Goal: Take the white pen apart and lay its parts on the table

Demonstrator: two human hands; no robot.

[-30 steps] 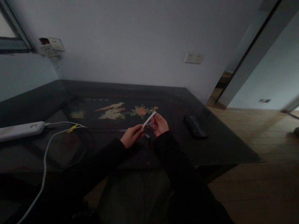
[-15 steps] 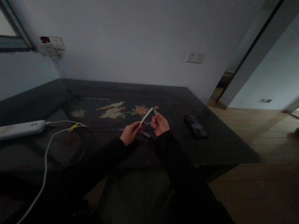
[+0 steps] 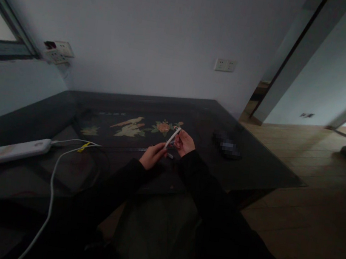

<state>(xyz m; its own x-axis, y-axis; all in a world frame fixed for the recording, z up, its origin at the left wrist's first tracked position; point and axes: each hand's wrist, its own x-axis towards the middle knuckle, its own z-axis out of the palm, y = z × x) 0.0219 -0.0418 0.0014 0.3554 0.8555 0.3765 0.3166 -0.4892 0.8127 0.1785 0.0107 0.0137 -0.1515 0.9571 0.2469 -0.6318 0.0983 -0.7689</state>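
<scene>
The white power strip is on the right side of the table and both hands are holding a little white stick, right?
Not quite. In the head view the white power strip lies on the left side of the table, not the right. Both the left hand and the right hand do hold the little white stick.

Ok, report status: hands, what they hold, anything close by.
Left hand and right hand both grip a white stick. Small piece lies beneath on dark table. Nothing obstructing.

Phone right of hands; power strip, cable left.
</scene>
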